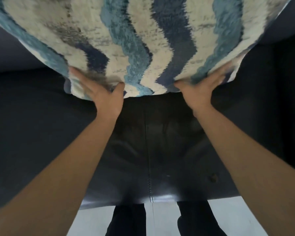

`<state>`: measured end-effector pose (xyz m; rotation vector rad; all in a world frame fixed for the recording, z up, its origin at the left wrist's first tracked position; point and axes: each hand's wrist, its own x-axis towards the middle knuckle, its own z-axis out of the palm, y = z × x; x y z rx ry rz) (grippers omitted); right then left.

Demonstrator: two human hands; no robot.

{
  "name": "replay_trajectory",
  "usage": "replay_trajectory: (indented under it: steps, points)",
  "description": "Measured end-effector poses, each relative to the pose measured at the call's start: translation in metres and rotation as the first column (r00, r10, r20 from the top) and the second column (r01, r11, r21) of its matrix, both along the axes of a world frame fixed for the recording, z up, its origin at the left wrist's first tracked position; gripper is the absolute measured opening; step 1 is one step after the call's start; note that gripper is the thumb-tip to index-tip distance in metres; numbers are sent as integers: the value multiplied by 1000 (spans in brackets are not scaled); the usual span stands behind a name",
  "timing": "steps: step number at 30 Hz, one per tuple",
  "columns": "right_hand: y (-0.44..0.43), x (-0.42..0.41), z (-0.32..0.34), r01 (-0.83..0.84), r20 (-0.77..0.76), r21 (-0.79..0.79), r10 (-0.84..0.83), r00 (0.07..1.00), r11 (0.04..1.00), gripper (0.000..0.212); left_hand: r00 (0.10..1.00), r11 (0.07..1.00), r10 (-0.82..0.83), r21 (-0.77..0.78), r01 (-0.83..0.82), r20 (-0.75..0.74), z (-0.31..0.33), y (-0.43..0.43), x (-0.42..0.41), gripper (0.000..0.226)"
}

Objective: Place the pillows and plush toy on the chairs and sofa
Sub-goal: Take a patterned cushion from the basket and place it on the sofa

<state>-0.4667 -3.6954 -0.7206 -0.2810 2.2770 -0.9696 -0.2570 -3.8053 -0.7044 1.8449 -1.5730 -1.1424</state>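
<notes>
A shaggy blue-and-cream striped pillow [143, 40] is held at twelve o'clock above the dark sofa [32, 133]. Its lower edge is pinched by the left hand [104, 94] at ten o'clock and gripped by the right hand [201, 89] at two o'clock.

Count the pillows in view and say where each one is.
1. A blue-and-cream wavy-striped pillow fills the top of the view, held at its lower edge by the left hand and right hand over the dark seat. Others may be hidden behind it.
</notes>
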Motion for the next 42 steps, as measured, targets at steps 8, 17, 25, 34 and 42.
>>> replay_trajectory:
  steps: [8,17,25,34,42]
  points:
    - [46,-8,48,-362,-40,-30,360,932,932,109,968,965,-222,115,235,-114,49,16,22,95]
    - [151,43,313,-401,-74,-63,397,915,914,71,947,945,-308,81,316,-93,333,113,71,60]
    - [249,127,514,-72,-35,-255,65,997,964,65,953,996,-53,47,70,-299,522,176,160,64]
    - [334,211,583,443,-147,-224,-480,865,868,55,830,897,-415,-16,441,-373,562,141,176,64]
    - [469,252,601,760,-119,-391,-848,517,518,60,543,623,-746,-114,774,-386,607,210,64,58]
